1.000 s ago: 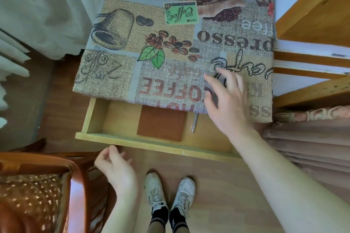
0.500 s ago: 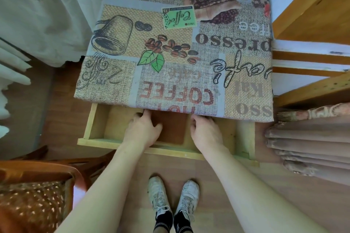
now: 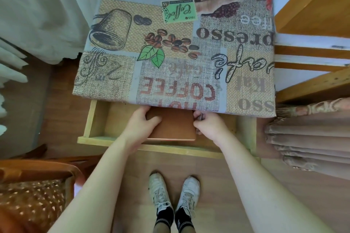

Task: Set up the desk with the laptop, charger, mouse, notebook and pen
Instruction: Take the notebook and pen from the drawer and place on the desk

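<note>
A brown notebook [image 3: 175, 127] lies in the open wooden drawer [image 3: 106, 140] under the desk. My left hand [image 3: 141, 126] grips the notebook's left edge, thumb on its cover. My right hand [image 3: 210, 126] is curled beside the notebook's right edge and pinches the pen [image 3: 200, 117], of which only a dark bit shows by my fingers. The desk [image 3: 170, 53] is covered with a coffee-print cloth. No laptop, charger or mouse is in view.
A wooden chair with a dotted cushion [image 3: 32, 195] stands at the lower left. Wooden shelves [image 3: 312, 24] and folded brown curtain fabric [image 3: 306, 138] are on the right. White curtains [image 3: 37, 15] hang at the left. My feet stand below the drawer.
Both hands went down into the drawer from above it. The left hand has closed on the notebook, the right hand on the pen, and the notebook has shifted a little toward me.
</note>
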